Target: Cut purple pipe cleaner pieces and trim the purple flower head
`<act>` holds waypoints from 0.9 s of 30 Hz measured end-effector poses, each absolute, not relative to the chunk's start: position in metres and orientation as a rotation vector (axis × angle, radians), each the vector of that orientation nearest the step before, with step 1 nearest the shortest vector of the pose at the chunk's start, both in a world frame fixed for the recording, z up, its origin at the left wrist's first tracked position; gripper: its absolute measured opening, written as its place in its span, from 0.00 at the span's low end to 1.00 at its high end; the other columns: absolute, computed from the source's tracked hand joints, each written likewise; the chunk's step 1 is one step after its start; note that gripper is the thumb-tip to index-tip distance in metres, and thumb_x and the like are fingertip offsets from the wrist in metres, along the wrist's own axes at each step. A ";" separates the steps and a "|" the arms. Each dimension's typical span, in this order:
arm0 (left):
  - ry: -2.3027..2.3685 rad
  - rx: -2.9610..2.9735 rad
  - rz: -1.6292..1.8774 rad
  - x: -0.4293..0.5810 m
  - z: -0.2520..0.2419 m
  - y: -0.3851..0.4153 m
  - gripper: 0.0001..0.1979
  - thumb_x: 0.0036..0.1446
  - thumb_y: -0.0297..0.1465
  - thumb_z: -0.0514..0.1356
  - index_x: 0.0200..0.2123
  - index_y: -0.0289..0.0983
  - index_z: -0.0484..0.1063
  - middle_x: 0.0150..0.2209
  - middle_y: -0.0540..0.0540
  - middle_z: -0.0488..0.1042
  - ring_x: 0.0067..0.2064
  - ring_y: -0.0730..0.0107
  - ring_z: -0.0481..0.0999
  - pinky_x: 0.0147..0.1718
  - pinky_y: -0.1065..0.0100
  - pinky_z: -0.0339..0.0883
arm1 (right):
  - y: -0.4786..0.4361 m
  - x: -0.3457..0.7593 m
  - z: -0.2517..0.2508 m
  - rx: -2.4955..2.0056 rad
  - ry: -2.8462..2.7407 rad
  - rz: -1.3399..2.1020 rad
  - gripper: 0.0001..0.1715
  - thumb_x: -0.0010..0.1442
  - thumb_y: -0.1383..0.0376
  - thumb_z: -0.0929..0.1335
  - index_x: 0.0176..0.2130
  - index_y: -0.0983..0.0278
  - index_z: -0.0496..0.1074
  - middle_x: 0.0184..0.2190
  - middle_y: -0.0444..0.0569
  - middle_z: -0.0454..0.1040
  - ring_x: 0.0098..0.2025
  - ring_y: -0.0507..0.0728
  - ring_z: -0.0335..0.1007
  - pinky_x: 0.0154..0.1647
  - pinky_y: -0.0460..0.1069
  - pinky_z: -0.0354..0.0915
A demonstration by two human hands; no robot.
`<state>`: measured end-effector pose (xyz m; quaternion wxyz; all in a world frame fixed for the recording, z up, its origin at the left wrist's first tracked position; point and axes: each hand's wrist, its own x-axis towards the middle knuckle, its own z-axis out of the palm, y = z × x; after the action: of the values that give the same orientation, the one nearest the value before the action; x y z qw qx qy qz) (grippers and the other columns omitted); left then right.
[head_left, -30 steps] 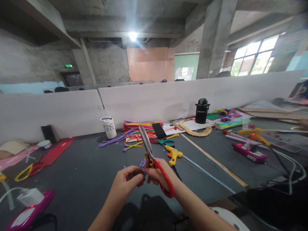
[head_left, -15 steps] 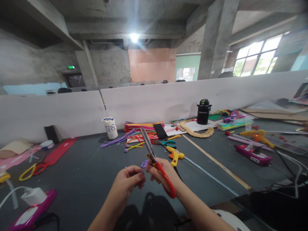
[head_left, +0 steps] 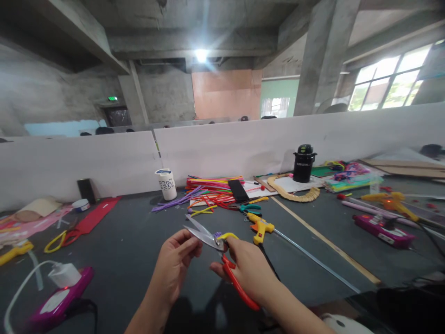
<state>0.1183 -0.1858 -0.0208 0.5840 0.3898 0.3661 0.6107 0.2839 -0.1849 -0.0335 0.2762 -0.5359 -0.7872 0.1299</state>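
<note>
My right hand (head_left: 245, 266) grips a pair of scissors (head_left: 210, 239) with one red and one yellow handle, its blades spread apart and pointing left. Close to the blade tips, my left hand (head_left: 179, 260) is closed in a pinch; whatever lies between its fingertips is too small to make out. A small purple fuzzy piece (head_left: 218, 235) shows just behind the scissors' pivot. Beyond the hands lies a pile of colourful pipe cleaners (head_left: 212, 185), with purple ones (head_left: 179, 199) fanned out at its left.
A yellow glue gun (head_left: 260, 227) with a long clear stick lies right of my hands, near teal-handled pliers (head_left: 252, 208). Farther back stand a white cup (head_left: 166, 184) and a black bottle (head_left: 303, 164). Purple power strips (head_left: 384, 230) and another pair of scissors (head_left: 64, 239) lie at the sides.
The scissors have swung from pointing up and away to pointing left, and their blades have opened. Their tips are now by my left fingertips. The view has shifted slightly left.
</note>
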 end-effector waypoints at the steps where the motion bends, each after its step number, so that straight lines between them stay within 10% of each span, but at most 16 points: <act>1: 0.836 0.905 1.435 0.118 -0.021 -0.186 0.03 0.42 0.25 0.64 0.24 0.33 0.72 0.22 0.52 0.71 0.23 0.80 0.67 0.25 0.77 0.61 | -0.185 0.284 -0.034 -1.448 -2.137 0.326 0.24 0.47 0.45 0.65 0.32 0.63 0.66 0.24 0.45 0.69 0.27 0.55 0.64 0.25 0.45 0.49; 27: 0.806 0.944 1.416 0.116 -0.018 -0.186 0.05 0.39 0.26 0.66 0.22 0.32 0.73 0.20 0.52 0.69 0.22 0.79 0.64 0.23 0.76 0.59 | -0.188 0.279 -0.039 -1.403 -2.162 0.346 0.20 0.49 0.47 0.65 0.28 0.62 0.66 0.23 0.45 0.71 0.25 0.53 0.65 0.23 0.45 0.44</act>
<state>0.1162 -0.1859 -0.0182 0.5885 0.4051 0.3461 0.6081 0.2785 -0.1875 -0.0388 0.2675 -0.5199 -0.8011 0.1281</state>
